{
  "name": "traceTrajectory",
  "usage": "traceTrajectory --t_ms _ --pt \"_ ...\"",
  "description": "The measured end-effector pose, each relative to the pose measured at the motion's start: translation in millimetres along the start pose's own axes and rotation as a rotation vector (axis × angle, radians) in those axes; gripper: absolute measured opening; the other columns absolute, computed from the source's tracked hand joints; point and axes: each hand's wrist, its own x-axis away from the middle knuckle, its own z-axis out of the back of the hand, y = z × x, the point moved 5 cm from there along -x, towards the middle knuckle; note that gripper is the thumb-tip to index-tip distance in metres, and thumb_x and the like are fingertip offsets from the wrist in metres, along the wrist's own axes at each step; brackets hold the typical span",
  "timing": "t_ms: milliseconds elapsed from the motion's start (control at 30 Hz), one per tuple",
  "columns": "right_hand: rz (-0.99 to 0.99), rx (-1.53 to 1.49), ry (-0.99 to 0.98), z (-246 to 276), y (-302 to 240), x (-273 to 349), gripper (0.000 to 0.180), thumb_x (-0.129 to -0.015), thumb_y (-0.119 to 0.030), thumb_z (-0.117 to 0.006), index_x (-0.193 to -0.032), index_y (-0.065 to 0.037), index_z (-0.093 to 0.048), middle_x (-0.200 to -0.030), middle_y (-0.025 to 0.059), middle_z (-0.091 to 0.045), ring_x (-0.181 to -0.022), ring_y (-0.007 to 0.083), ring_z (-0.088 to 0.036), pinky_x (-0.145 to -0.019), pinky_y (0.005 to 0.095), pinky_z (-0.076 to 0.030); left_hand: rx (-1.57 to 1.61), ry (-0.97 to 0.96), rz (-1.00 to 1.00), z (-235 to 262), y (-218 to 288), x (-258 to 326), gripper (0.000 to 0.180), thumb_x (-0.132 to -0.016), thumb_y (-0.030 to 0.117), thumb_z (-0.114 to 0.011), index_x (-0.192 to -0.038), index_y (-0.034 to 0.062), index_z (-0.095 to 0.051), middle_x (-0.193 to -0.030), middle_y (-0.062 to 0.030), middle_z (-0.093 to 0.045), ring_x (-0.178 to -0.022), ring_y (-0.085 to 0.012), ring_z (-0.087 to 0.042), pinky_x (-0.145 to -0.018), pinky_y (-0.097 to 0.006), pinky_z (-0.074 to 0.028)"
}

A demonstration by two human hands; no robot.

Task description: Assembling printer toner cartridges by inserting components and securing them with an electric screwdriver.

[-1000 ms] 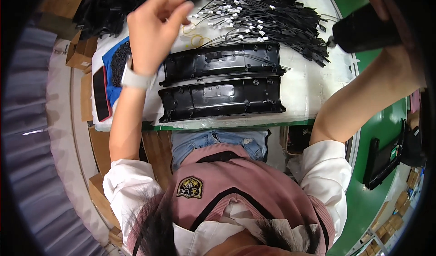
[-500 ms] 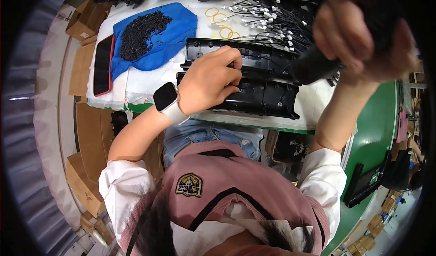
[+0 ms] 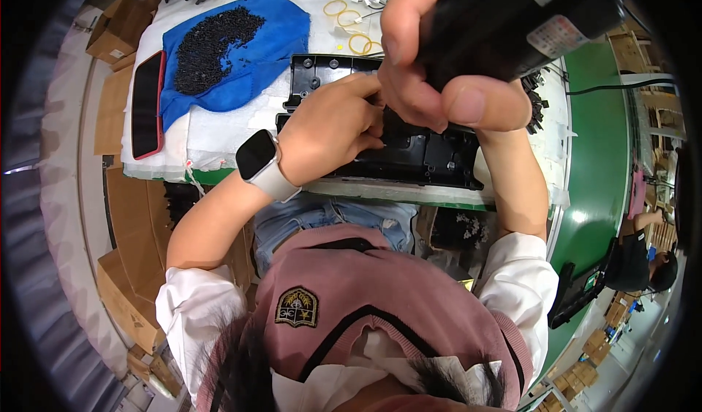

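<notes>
Seemingly, from the head view, the step in hand is tool work over the near black shell (image 3: 431,156), lying along the tabletop's (image 3: 230,133) near edge. The right hand (image 3: 412,94) has its grip wrapped round a black cylindrical tool (image 3: 504,32); the left hand's (image 3: 329,123) fingers bend over the shell, pinching something or not, I can't tell. Next probably calls for careful alignment of the hidden tip.

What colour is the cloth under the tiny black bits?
The cloth is blue; the head view shows it best.

The upper edge cuts the black tool (image 3: 490,39); the black pieces (image 3: 208,54) are too small for knowing their kind.
</notes>
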Motion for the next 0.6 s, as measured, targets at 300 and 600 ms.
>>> traceTrajectory --t_ms 300,600 --pt "0.010 0.016 -0.088 11 14 -14 0.034 -0.063 -0.002 -0.070 -0.095 -0.002 -0.058 -0.076 0.0040 -0.058 -0.074 0.0112 -0.055 -0.068 0.0215 -0.038 0.016 0.002 0.031 2 -3 3 0.013 -0.065 0.006 -0.073 -0.071 0.0003 -0.064 -0.097 -0.0101 -0.059 -0.093 -0.0314 -0.056 -0.078 -0.040 -0.047" --pt "0.246 0.076 -0.132 12 21 -17 0.031 -0.067 -0.005 -0.071 -0.094 -0.001 -0.057 -0.068 0.0026 -0.055 -0.061 0.0113 -0.052 -0.057 0.0214 -0.037 -0.045 0.019 0.007 4 2 3 0.012 -0.066 0.007 -0.073 -0.071 0.0006 -0.065 -0.099 -0.0095 -0.059 -0.095 -0.0310 -0.056 -0.080 -0.040 -0.047"
